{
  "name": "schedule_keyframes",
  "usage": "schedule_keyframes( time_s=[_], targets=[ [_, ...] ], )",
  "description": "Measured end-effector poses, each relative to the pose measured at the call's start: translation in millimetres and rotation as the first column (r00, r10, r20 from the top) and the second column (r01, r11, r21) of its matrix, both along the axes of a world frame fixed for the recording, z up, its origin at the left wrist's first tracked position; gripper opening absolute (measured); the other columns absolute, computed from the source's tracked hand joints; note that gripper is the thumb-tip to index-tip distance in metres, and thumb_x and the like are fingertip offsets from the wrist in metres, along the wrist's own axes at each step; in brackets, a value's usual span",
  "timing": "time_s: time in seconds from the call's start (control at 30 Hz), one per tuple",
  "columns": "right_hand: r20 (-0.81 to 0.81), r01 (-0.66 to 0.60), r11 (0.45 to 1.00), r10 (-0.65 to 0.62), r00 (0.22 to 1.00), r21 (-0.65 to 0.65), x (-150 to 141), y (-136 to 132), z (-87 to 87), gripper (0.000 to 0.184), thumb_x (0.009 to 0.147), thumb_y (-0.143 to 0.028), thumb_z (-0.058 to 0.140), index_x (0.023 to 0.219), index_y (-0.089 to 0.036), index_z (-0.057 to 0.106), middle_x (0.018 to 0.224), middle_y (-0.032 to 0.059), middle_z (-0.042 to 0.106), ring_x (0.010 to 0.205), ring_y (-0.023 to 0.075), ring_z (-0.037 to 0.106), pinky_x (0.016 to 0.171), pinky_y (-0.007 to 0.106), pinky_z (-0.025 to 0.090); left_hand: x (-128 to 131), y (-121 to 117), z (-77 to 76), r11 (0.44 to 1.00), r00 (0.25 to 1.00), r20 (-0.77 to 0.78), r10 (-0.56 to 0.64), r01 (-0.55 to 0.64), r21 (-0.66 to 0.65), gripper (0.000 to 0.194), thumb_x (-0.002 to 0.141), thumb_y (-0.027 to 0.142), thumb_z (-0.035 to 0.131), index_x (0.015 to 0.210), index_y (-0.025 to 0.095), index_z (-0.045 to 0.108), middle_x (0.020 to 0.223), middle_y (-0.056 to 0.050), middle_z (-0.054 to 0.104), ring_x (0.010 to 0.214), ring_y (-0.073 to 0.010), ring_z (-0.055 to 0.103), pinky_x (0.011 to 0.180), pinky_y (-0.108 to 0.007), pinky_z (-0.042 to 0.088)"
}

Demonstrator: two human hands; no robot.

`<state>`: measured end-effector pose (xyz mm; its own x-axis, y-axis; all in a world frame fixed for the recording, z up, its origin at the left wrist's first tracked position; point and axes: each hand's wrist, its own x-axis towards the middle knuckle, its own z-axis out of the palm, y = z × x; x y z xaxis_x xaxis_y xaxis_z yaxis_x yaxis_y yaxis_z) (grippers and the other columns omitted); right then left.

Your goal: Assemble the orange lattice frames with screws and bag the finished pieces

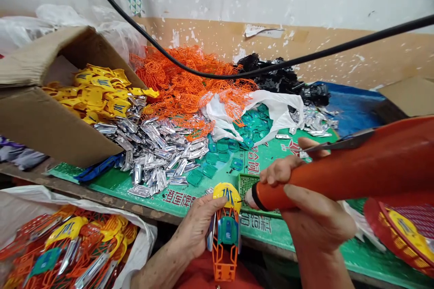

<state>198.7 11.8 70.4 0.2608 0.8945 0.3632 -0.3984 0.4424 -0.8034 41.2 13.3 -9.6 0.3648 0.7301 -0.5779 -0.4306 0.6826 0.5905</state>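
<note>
One orange frame (224, 259), probably plastic, in left hand (196, 228)

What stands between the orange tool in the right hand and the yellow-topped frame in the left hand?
Nothing visible does. The orange tool in the right hand has its tip right at the edge of the yellow-topped frame held in the left hand. The green tray lies beyond them, not between.

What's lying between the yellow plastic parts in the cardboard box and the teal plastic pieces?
A heap of silver metal parts lies there on the green printed mat, in the head view.
</note>
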Motion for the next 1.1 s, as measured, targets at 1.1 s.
schedule_keyframes(
  time_s=[1.1],
  targets=[
    [0.135,0.457,0.887,-0.446,0.885,-0.068,22.3,59.3,-41.8,0.010,0.055,-0.015,0.073,0.058,-0.016,0.063,0.058,-0.0019,0.060,0.054,0.0142,0.055,0.056,0.032,0.047,-2.1,1.9,11.4,0.999,0.995,-0.095,0.040,-0.041,-0.010,0.021,0.063,0.026,0.080,0.072,0.010,0.071,0.057,-0.003,0.067,0.046,-0.0095,0.056,0.049,-0.020,0.047]
  ],
)
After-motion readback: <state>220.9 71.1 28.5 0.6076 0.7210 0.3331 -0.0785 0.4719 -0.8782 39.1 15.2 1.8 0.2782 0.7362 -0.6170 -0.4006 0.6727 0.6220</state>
